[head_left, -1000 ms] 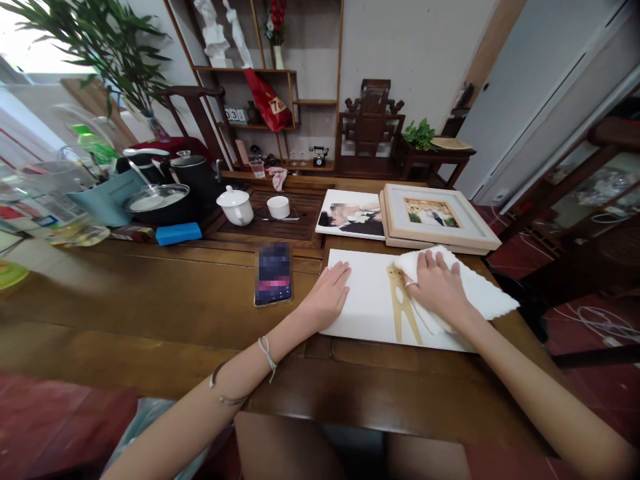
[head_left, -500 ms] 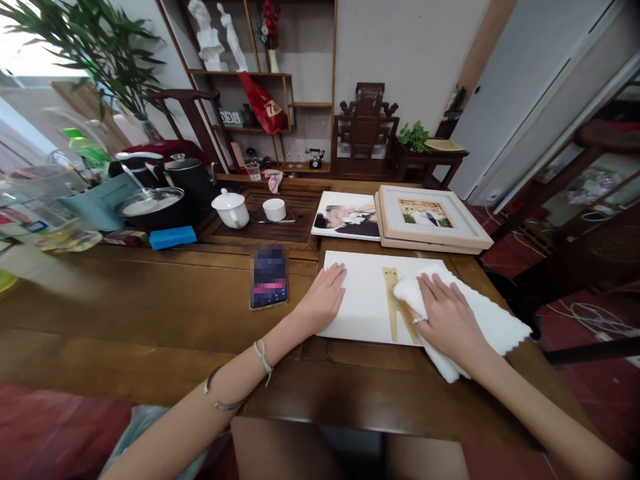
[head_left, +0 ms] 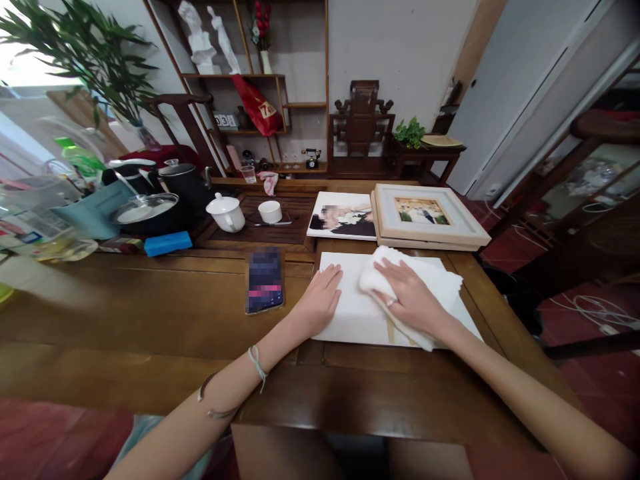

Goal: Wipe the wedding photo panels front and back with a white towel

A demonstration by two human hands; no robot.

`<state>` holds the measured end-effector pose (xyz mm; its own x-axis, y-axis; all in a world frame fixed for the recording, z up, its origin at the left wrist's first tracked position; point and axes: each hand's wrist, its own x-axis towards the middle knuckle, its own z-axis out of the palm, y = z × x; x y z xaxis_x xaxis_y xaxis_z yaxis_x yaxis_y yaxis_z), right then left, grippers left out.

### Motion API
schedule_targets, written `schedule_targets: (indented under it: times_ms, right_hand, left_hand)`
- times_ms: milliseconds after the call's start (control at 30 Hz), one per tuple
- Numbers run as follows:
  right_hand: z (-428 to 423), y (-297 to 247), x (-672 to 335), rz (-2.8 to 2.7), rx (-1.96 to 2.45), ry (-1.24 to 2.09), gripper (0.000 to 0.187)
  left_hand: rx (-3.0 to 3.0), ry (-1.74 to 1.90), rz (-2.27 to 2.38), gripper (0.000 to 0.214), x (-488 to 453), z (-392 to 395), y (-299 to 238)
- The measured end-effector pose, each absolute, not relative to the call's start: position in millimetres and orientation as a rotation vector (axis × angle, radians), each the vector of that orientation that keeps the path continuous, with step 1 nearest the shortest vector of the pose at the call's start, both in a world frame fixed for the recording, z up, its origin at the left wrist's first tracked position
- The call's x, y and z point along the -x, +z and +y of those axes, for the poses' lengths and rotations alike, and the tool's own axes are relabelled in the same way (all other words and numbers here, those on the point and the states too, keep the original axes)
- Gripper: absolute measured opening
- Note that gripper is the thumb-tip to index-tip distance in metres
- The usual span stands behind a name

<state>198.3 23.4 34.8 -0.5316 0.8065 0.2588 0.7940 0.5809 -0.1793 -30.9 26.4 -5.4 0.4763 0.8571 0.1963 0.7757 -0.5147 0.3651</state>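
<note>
A white rectangular board (head_left: 347, 323) lies flat on the wooden table. My left hand (head_left: 319, 301) rests along its left edge, fingers stretched out and holding nothing. On the board, my right hand (head_left: 413, 300) presses and grips a white cloth (head_left: 443, 283), which is bunched at the fingertips and spreads out to the right. Only the lower end of a tan stripe (head_left: 391, 331) on the board shows from under the cloth; the rest is hidden. A phone (head_left: 265, 280) with a lit screen lies left of my left hand.
Behind the board lie a photo panel (head_left: 345, 223) and stacked picture frames (head_left: 430, 230). A lidded white cup (head_left: 226, 213) and a small white bowl (head_left: 271, 212) stand on the dark tea tray (head_left: 300, 230). At left are a blue block (head_left: 169, 244) and a lidded pan (head_left: 147, 210).
My right hand has slid the cloth leftward and slightly away from me across the board, covering the top of the tan stripe. My left hand stays on the board's left edge.
</note>
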Motion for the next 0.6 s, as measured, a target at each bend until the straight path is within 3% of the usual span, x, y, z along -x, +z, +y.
schedule_targets:
  times_ms: [233,600]
  right_hand:
    - [-46.2,41.9,-178.5,-2.871,0.774,0.180,0.068]
    - [46.4,44.6,-171.7,-2.638,1.335,0.013,0.049]
  left_hand:
    - [-2.555,0.572,1.378,0.045,31.8,27.5,-9.0]
    - [-2.521,0.562,1.381,0.047,31.9,26.6,-6.5]
